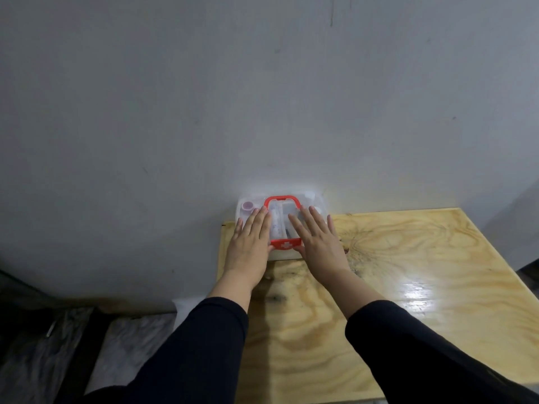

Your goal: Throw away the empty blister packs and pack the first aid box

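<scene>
Here, nearest to us, two black sleeves [201,345] reach forward over the wooden worktop [408,287], which has a glossy patch of reflected light to the right of the arms. Further on, our bare wrists lead to the first aid box [318,207], a clear plastic case sitting at the far left corner of the worktop, right up against the grey wall [262,97]. Our left hand [248,243] lies flat on the left part of the box lid, fingers spread wide and holding nothing. Our right hand [319,239] lies flat on the right part of the lid, likewise spread and empty. Between the hands we see the red handle [281,199] lying on the lid and, at the near edge of the box, a red clasp [287,244] with a white cross. Through the lid, left of the handle, a small pinkish round item [248,205] shows; the other contents are too blurred to tell.
</scene>
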A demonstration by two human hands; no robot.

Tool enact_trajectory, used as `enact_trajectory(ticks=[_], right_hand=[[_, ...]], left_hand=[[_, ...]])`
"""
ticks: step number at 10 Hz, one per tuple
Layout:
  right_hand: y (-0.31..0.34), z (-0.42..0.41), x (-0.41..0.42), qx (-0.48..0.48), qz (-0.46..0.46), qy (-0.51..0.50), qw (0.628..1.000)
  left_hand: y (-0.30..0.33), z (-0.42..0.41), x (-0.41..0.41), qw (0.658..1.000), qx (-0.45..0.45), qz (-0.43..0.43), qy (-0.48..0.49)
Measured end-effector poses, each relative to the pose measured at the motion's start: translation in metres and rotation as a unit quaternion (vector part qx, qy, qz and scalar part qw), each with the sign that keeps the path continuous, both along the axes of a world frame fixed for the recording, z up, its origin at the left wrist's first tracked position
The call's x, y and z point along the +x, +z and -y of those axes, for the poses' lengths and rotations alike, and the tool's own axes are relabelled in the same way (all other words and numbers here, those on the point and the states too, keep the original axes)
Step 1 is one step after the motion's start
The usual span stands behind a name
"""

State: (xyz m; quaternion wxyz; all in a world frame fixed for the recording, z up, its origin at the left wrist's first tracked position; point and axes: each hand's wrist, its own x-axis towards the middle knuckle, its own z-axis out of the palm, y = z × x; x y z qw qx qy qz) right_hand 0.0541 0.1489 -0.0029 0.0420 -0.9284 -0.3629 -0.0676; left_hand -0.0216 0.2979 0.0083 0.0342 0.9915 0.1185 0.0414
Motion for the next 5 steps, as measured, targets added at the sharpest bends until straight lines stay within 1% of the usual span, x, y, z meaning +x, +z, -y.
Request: enact_trajectory(ticks=[1,2,3,4,5], right_hand=[[-0.005,0.000,0.003,0.002,0.015,-0.001,1.000],[0.002,0.000,0.001,-0.016,-0.023,-0.004,1.000],[0.025,-0.002,-0.003,-0.035,-0.108,-0.016,0.993],[0.077,-0.002,0.001,0.021,-0.199,-0.019,0.980],[0.154,0.015,0.000,0.186,-0.202,0.004,0.962]], left_hand=[[-0.003,-0.001,0.002,1.000,0.016,0.009,-0.005],[-0.002,-0.002,0.000,1.000,0.004,-0.007,-0.006],[0.008,-0.003,0.001,0.999,-0.032,-0.013,-0.018],[0.008,-0.011,-0.010,0.995,-0.087,0.009,-0.048],[-0.018,-0.019,-0.064,0.980,-0.100,0.160,-0.063]])
